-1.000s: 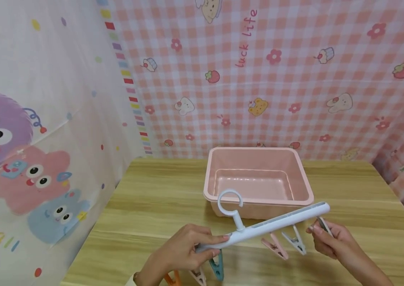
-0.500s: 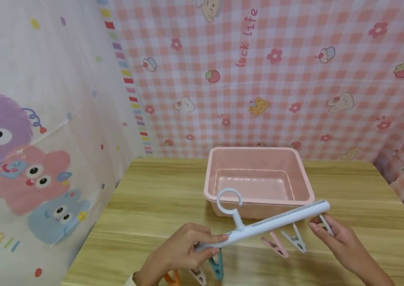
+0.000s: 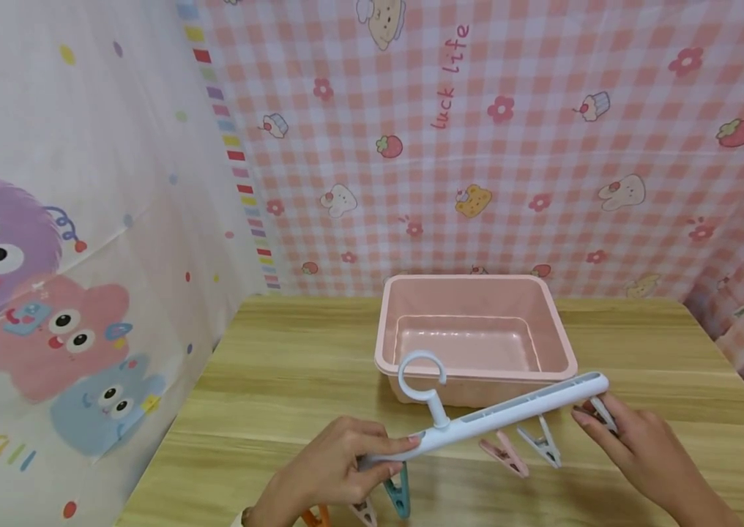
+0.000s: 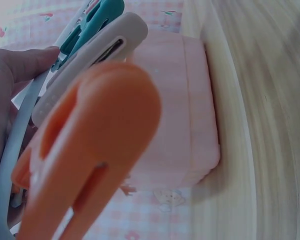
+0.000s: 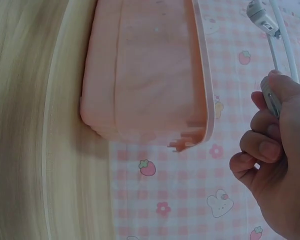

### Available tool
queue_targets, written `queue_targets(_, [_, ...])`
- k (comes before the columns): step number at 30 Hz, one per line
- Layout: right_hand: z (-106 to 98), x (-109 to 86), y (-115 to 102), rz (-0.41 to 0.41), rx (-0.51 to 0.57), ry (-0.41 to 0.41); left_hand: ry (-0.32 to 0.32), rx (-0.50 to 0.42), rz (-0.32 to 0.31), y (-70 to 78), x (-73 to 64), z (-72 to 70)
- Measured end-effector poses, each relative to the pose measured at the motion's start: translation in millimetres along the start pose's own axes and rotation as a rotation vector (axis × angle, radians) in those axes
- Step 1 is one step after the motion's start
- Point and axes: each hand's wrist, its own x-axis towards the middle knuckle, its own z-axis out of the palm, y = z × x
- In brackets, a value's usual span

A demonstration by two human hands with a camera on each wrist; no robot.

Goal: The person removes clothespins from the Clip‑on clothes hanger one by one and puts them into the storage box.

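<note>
A pale blue clip hanger is held above the table, its hook up and its bar sloping upward to the right. My left hand grips the bar left of the hook, thumb below and fingers above. Under the bar's right end, my right hand pinches a pale grey clothespin between thumb and fingers. A white clothespin and a pink clothespin hang beside it. On the left side hang a teal clothespin, a pale beige clothespin and an orange clothespin, partly hidden by my left hand.
Behind the hanger a pink plastic bin stands on the wood-grain table, with nothing visible inside. A pink checked cloth hangs at the back, and a cartoon-print cloth hangs at the left.
My right hand has shifted slightly to the right, its fingers now further around the grey clothespin. My left hand and the hanger have hardly moved.
</note>
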Motion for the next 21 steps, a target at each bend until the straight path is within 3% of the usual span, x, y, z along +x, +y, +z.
queue_targets(10, [1.5,0.7,0.9,-0.018,0.121,0.025,0.009,0.058,0.059,-0.8,1.8,-0.6])
queue_targets(17, [6.3,-1.1,-3.5,0.096,0.281,0.019,0.003,0.016,0.007,0.9,2.7,-1.3])
queue_targets(21, [7.2,-3.3,-4.5,0.156,0.407,-0.025,0.014,0.023,0.020,0.6,2.5,-1.8])
